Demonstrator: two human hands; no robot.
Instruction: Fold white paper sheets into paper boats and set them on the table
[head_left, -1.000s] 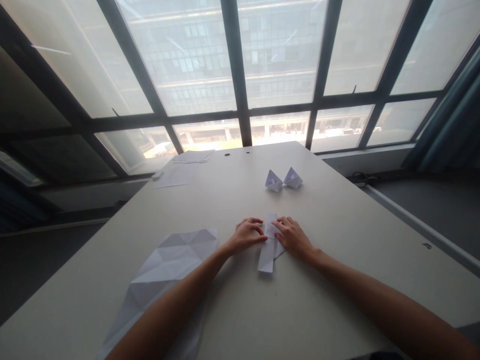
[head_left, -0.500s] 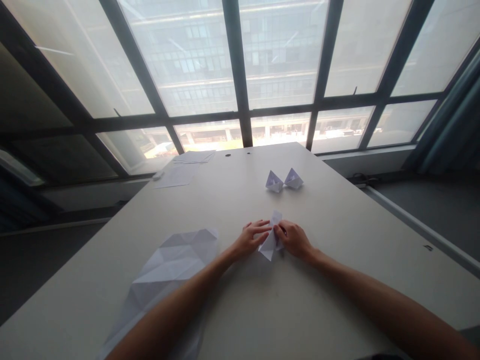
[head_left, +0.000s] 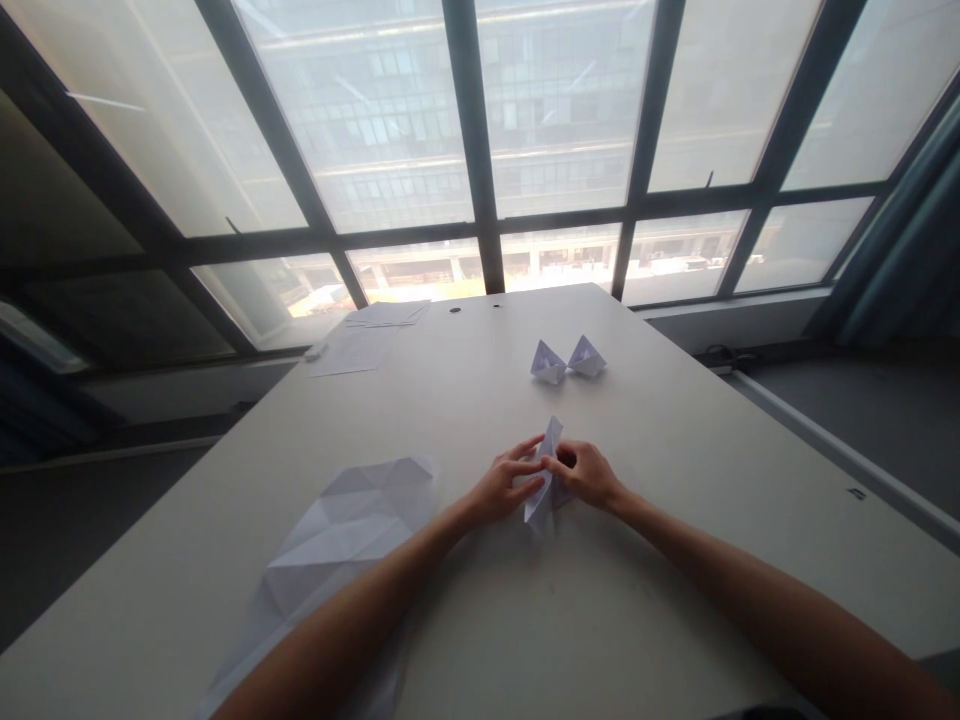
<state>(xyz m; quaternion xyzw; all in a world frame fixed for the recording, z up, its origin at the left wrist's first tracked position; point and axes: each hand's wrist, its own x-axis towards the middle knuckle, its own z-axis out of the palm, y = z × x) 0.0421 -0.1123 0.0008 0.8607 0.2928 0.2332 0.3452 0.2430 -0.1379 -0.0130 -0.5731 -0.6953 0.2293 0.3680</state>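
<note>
Near the middle of the table, a white folded paper boat (head_left: 553, 437) stands tilted between my hands, its pointed ends toward and away from me. My left hand (head_left: 504, 484) holds its left side, fingers somewhat spread and their tips on the paper. On the other side, my right hand (head_left: 589, 474) pinches the paper between thumb and fingers. Part of the boat's right side is hidden by that hand. Farther back, two finished-looking paper boats, a left one (head_left: 548, 364) and a right one (head_left: 586, 357), rest side by side.
A large creased sheet of paper (head_left: 341, 520) lies at the left, partly under my left forearm. Flat white sheets (head_left: 386, 314) lie at the table's far left corner. The white table (head_left: 480, 400) reaches toward tall windows (head_left: 555, 110).
The paper boat has turned between my hands and looks narrower, more edge-on. My right fingers have shifted slightly left across it. The other papers stay where they were.
</note>
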